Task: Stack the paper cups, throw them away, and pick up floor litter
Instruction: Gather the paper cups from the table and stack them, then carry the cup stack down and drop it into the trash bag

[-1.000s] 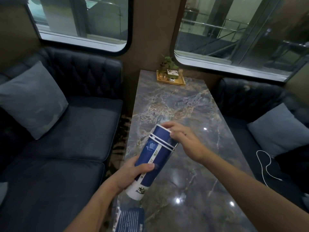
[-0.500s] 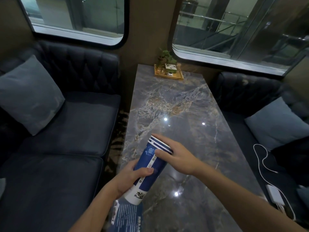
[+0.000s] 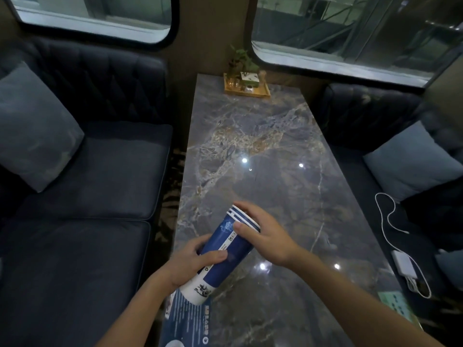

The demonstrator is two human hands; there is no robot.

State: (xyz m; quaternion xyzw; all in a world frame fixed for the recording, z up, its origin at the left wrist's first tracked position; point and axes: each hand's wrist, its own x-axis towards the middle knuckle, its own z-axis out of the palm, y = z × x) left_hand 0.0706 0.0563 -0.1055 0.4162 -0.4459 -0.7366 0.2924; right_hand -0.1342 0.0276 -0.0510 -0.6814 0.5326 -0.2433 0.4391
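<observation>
A stack of blue and white paper cups point(image 3: 225, 251) is tilted above the near left part of the marble table point(image 3: 263, 151), rims pointing up and away. My left hand point(image 3: 193, 261) grips the lower half of the stack, thumb across the blue side. My right hand point(image 3: 260, 234) covers the rims at the top, fingers wrapped over them. Three white rims show, nested closely together. The white base of the stack hangs just over a blue leaflet point(image 3: 188, 321) at the table's near edge.
A wooden tray point(image 3: 246, 90) with a small plant stands at the table's far end. Dark sofas with grey cushions point(image 3: 32, 126) flank the table. A white charger and cable point(image 3: 403, 266) lie on the right sofa. A green card point(image 3: 395, 304) sits at the table's near right corner.
My right hand has pressed down over the rims, and the cups have slid closer together. The stack has come lower and nearer to me; the camera has tilted down.
</observation>
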